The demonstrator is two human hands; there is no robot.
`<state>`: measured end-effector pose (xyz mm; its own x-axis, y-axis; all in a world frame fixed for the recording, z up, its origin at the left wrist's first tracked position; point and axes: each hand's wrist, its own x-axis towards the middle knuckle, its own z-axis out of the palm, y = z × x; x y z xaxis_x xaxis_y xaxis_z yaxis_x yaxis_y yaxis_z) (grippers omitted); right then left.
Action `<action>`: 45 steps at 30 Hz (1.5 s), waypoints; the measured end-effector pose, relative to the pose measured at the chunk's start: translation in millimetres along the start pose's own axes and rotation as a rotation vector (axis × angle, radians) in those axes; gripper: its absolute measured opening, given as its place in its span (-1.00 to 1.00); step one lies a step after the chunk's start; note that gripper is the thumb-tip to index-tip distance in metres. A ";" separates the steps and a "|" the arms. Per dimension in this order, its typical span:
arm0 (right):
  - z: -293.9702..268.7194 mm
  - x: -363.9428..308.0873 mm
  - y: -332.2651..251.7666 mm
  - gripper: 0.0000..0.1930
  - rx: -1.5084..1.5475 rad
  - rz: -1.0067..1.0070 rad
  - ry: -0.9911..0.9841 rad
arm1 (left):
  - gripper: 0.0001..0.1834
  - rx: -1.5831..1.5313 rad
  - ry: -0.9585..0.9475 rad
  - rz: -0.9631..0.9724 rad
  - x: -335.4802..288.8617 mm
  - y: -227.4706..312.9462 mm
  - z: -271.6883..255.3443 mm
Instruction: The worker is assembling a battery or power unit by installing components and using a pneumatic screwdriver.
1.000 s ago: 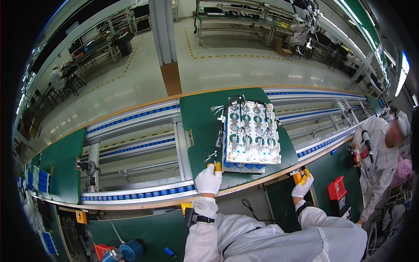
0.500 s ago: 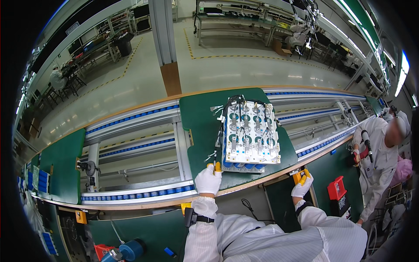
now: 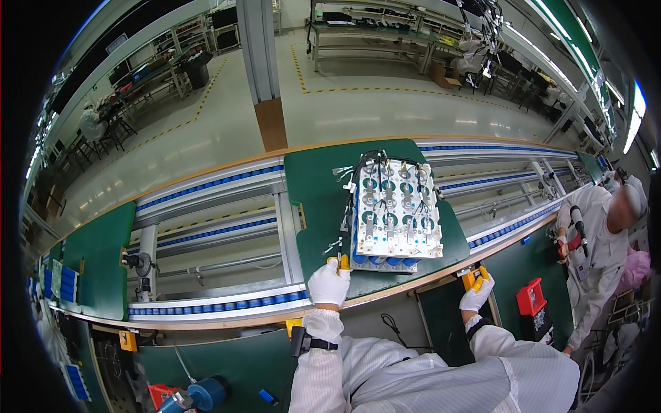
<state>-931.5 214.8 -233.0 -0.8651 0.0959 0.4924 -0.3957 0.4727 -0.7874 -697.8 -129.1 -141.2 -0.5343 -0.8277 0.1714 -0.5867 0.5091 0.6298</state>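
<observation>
A white-topped block (image 3: 398,242) with blue sides sits on a green board (image 3: 313,186) across the roller line (image 3: 220,305), dark cables (image 3: 349,199) trailing down its nine o'clock side. From where I stand, next to nothing has changed over the past second: block and board stay put, and both gloved hands keep their places, so the work seems to be at a pause.

At seven o'clock from the block, the left hand (image 3: 328,283) has its yellow-tipped fingers drawn close together at the cables' lower end; whether they grip it, I cannot tell. Between four and five, the right hand (image 3: 475,292) is at a yellow box (image 3: 470,278) on the line's edge, fingers bent, their hold unclear.

Farther out at four o'clock stands a red bin (image 3: 530,296), with small dark parts (image 3: 539,322) just below it. Another red bin (image 3: 158,394), toward eight, is partly hidden by a blue machine (image 3: 208,394), its contents out of sight. At three, a co-worker (image 3: 599,227) holds a power tool (image 3: 577,221).
</observation>
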 end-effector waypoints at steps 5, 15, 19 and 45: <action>-1.3 2.1 7.9 -0.72 -0.028 -0.037 0.000 | -0.72 -0.007 0.022 0.017 -0.9 1.1 -1.2; 0.7 1.4 16.6 -0.72 0.007 -0.012 0.009 | -0.71 -0.012 0.011 0.009 -0.3 -0.7 0.8; 0.7 0.4 10.9 -0.72 -0.018 -0.018 0.005 | -0.72 -0.009 0.011 0.008 -0.9 -0.7 -0.4; 1.7 0.7 9.7 -0.70 0.065 0.026 0.010 | -0.72 -0.005 0.003 0.011 -0.3 -0.2 0.0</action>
<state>-936.5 217.9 -240.9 -0.8723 0.1160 0.4749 -0.3929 0.4118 -0.8222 -697.5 -128.9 -141.3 -0.5385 -0.8230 0.1808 -0.5780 0.5169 0.6315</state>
